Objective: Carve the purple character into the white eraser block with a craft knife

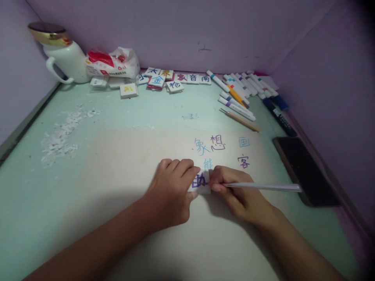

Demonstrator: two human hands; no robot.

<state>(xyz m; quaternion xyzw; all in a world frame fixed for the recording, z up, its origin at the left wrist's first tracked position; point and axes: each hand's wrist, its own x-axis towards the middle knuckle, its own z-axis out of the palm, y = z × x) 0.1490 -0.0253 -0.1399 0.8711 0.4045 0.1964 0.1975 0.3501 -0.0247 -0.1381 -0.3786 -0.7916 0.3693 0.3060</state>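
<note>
My left hand [175,187] pins a small white square block [207,189] to the table mat, index finger along its top and thumb at its lower edge. A purple character [199,180] is written on the block, partly covered by my fingers. From the right, my right hand [231,187] grips a slim silver-handled carving tool [269,187] in a pen-like hold. Its tip is at the block's right side, too small to make out clearly. Blue and purple characters [217,143] are marked on the pale mat [131,156] just beyond my hands.
White shavings [64,132] lie at the left. Along the back stand a white jug [67,58], a tissue pack [113,64] and several character tiles [175,86]. Markers [237,107] and a wooden-handled carving tool [240,119] lie back right, a phone [304,169] at the right.
</note>
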